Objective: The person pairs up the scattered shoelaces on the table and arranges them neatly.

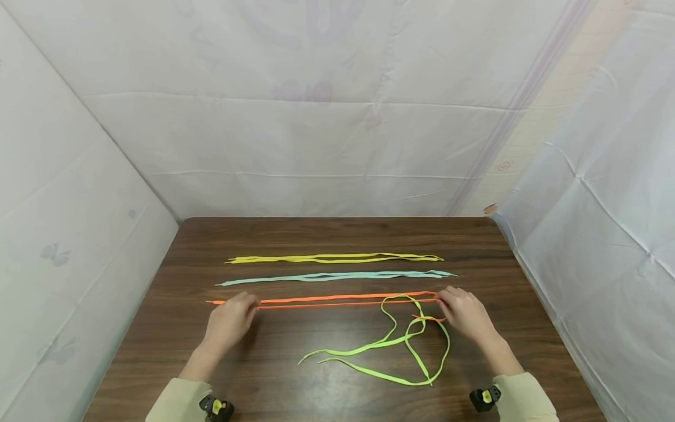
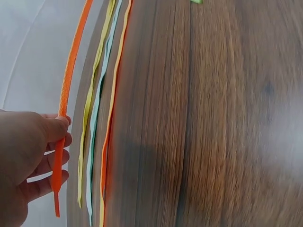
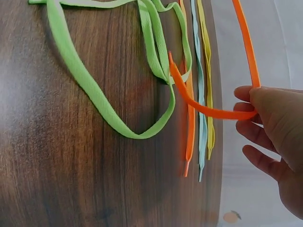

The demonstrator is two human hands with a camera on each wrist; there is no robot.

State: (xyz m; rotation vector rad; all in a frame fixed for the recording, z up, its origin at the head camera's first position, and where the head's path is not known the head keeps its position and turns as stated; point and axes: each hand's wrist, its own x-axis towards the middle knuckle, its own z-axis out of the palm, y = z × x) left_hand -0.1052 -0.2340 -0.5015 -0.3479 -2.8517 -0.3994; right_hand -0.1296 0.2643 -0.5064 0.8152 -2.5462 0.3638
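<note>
Both hands hold one flat orange shoelace (image 2: 67,75) stretched between them above the table. My left hand (image 1: 230,319) pinches it between thumb and fingers near one end, and a short tip hangs below. At the other side my right hand (image 1: 466,313) pinches it too, and a longer loose tail (image 3: 210,112) bends away toward the green lace. Beyond the held lace, another orange shoelace (image 1: 343,296) lies straight on the table. Close in front of the right hand, a lime green shoelace (image 3: 84,78) lies in loose loops.
Farther back lie light blue laces (image 1: 263,281) and yellow laces (image 1: 274,259), roughly parallel to the orange one. The dark wooden table (image 1: 174,363) is bordered by white sheeting (image 1: 316,146) at the back and both sides.
</note>
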